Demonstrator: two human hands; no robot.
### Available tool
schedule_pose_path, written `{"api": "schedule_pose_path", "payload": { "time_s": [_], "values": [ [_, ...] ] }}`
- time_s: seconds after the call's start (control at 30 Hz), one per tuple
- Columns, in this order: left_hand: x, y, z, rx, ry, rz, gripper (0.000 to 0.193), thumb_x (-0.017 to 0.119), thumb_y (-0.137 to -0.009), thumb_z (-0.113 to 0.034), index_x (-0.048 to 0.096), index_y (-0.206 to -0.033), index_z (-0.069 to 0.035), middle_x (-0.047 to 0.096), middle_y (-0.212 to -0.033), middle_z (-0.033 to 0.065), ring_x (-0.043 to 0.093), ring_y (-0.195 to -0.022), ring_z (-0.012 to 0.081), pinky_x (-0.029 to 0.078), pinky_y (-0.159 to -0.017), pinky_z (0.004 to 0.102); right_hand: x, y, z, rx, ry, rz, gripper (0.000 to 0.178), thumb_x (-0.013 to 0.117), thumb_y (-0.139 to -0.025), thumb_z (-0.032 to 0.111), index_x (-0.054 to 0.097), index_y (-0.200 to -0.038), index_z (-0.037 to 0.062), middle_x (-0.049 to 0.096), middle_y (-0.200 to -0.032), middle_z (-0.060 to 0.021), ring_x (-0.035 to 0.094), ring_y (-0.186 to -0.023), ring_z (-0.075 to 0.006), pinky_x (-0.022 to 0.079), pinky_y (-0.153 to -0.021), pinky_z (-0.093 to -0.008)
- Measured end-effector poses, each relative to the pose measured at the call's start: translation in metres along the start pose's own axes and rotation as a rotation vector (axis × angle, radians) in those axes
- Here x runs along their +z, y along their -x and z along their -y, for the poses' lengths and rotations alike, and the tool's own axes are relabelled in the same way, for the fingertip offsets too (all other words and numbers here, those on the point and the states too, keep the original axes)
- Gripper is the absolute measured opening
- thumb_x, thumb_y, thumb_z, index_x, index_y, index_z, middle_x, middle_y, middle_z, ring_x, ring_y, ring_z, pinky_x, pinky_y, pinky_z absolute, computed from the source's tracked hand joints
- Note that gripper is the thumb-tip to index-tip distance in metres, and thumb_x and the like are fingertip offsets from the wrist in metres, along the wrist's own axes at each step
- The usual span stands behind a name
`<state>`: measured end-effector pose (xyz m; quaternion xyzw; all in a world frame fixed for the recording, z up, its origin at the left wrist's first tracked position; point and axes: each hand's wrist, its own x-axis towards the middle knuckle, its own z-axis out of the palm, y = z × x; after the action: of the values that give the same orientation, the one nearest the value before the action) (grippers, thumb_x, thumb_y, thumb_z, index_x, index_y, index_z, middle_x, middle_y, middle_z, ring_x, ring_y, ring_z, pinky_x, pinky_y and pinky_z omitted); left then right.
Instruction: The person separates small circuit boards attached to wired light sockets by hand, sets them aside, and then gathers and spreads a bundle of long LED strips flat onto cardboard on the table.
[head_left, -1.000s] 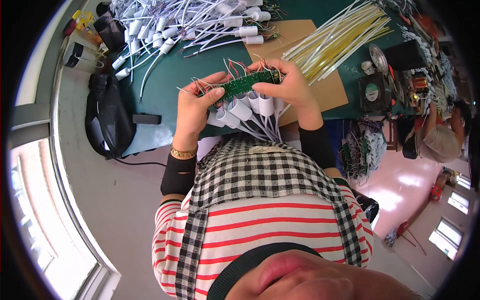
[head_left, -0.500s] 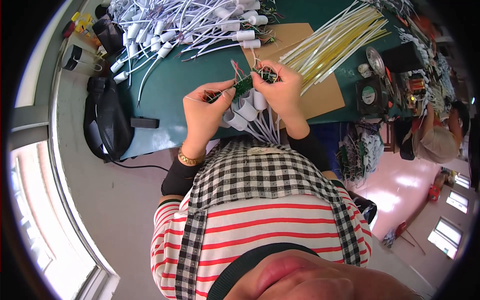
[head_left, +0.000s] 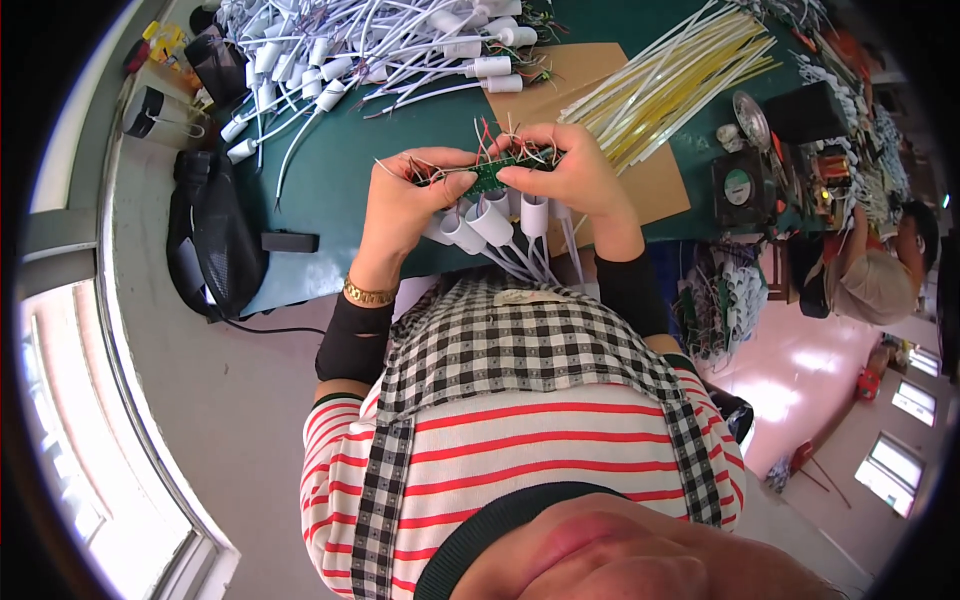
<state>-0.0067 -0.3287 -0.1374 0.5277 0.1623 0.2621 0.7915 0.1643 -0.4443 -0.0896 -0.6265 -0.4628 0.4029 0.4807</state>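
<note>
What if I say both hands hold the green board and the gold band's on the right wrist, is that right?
Not quite: the head view shows the gold band on the left wrist. The left hand and right hand do hold the green board.

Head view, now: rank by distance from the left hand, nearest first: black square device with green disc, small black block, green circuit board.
From the left hand:
1. Green circuit board: in its grip, shared with the right hand.
2. Small black block: apart, off to the left.
3. Black square device with green disc: far right, beyond the right hand.
</note>
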Motion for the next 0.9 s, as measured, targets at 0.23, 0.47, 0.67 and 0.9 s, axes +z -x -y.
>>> {"api": "schedule_pose_path", "payload": {
  "time_s": [0.23,0.47,0.67,0.9],
  "values": [
    [0.001,0.001,0.0,0.199,-0.179,0.025,0.017,0.07,-0.075,0.002,0.067,-0.092,0.004,0.067,-0.082,0.0066,0.058,-0.064,0.0074,0.046,-0.059,0.019,0.006,-0.003,-0.001,-0.194,0.227,-0.006,0.023,0.07,-0.074,0.007,0.066,-0.094,-0.0013,0.065,-0.08,-0.0016,0.056,-0.067,-0.0048,0.046,-0.059,-0.0207],
    [0.013,0.002,-0.002,0.344,-0.416,-0.161,0.012,0.071,-0.074,0.001,0.069,-0.086,0.001,0.068,-0.083,0.0074,0.062,-0.068,0.01,0.049,-0.058,0.0218,0.028,0.004,-0.011,-0.308,0.408,-0.346,0.021,0.073,-0.071,0.007,0.067,-0.09,-0.0016,0.066,-0.075,-0.0056,0.059,-0.067,-0.0084,0.048,-0.06,-0.0239],
    [0.011,-0.002,-0.004,0.326,-0.481,-0.244,0.015,0.072,-0.075,-0.001,0.068,-0.089,0.001,0.066,-0.078,0.004,0.057,-0.062,0.0064,0.044,-0.054,0.0177,0.032,0.001,-0.025,-0.307,0.415,-0.45,0.03,0.074,-0.07,0.008,0.066,-0.097,-0.002,0.067,-0.08,-0.0066,0.061,-0.072,-0.009,0.049,-0.068,-0.0238],
    [-0.017,-0.009,0.0,0.154,-0.199,0.194,0.009,0.065,-0.078,0.001,0.065,-0.087,0.002,0.052,-0.095,0.004,0.054,-0.078,0.0089,0.045,-0.067,0.0221,0.019,-0.003,0.003,-0.161,0.327,0.082,0.038,0.059,-0.075,0.003,0.059,-0.113,-0.002,0.065,-0.096,-0.0075,0.059,-0.085,-0.0084,0.048,-0.077,-0.0246]
  ]
}}
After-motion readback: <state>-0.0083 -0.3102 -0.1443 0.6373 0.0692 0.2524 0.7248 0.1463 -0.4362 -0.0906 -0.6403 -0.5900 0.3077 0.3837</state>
